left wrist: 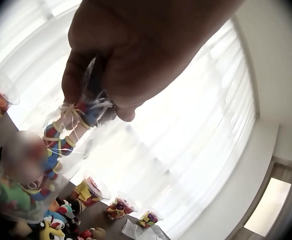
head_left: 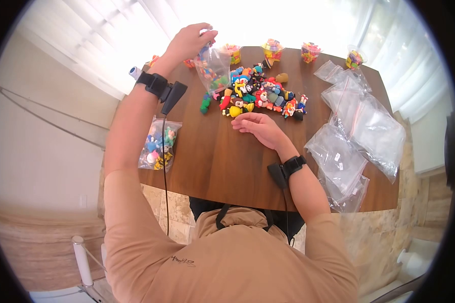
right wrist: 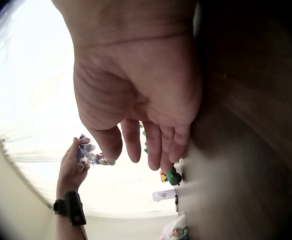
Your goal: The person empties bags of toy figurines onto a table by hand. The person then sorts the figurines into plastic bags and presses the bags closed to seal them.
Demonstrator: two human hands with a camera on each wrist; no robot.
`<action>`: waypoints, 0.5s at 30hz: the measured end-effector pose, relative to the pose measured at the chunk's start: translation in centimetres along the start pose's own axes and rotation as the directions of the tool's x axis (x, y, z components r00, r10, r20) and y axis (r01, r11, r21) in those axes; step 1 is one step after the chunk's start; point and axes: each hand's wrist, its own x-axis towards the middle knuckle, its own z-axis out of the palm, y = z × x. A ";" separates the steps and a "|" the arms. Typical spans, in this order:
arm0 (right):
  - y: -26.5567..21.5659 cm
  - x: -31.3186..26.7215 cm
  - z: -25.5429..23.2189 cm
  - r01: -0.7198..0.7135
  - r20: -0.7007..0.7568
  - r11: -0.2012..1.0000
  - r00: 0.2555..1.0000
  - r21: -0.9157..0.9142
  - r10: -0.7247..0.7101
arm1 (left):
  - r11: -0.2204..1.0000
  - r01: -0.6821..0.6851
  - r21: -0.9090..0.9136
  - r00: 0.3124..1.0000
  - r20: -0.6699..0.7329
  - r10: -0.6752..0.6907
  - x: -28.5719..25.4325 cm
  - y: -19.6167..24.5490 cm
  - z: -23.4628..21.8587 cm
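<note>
We're getting blown-out daylight from the curtained windows (head_left: 268, 20), hands (left wrist: 136, 55) going backlit and dark in wrist views, fisheye edges vignetting and blurring.

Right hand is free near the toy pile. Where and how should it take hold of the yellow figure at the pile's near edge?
Pinch the yellow figure across its rounded body, coming from the near, open table side where the right hand already rests. It lies at the pile's front edge with bare table before it, while other toys crowd its far side, so a front approach probably disturbs least.

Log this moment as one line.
left hand: holds toy-filled bag aloft | right hand: open on table beside toy pile
</note>
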 end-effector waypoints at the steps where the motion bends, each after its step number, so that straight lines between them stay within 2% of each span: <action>1: 0.0 0.0 0.0 0.000 0.000 1.000 1.000 0.002 0.000 | 0.995 -0.077 0.070 0.996 -0.043 0.080 0.3 -0.7 0.8; 2: 0.0 0.0 0.0 -0.001 0.000 1.000 1.000 0.003 0.001 | 0.999 0.037 0.003 0.999 0.021 -0.037 -0.3 1.3 0.2; 3: 0.1 0.1 -0.1 0.002 0.005 1.000 1.000 0.004 -0.002 | 0.999 0.037 0.003 0.999 0.022 -0.037 -0.2 1.3 0.3; 6: 0.2 0.1 -0.2 0.003 0.004 1.000 1.000 0.010 -0.003 | 0.995 0.002 0.100 0.999 0.047 -0.007 0.4 1.4 0.8; 8: 0.2 0.1 -0.1 0.000 0.002 1.000 1.000 0.011 0.000 | 0.984 -0.068 0.163 0.998 0.008 0.068 0.4 1.5 1.1; 10: 0.1 0.1 0.0 0.002 0.001 1.000 1.000 0.008 -0.002 | 0.975 -0.082 0.209 0.996 -0.009 0.086 0.2 1.8 1.2; 12: 0.0 0.1 0.0 0.009 -0.001 1.000 1.000 0.007 -0.009 | 0.963 -0.100 0.252 0.994 -0.023 0.109 0.0 3.0 0.6; 14: 0.2 0.0 -0.1 0.009 -0.006 1.000 1.000 0.012 -0.009 | 0.916 -0.106 0.388 0.987 -0.072 0.145 -0.1 4.1 -0.3; 15: 0.2 0.2 -0.2 0.014 0.001 1.000 1.000 0.015 -0.014 | 0.916 -0.106 0.386 0.988 -0.066 0.141 0.1 4.7 -0.9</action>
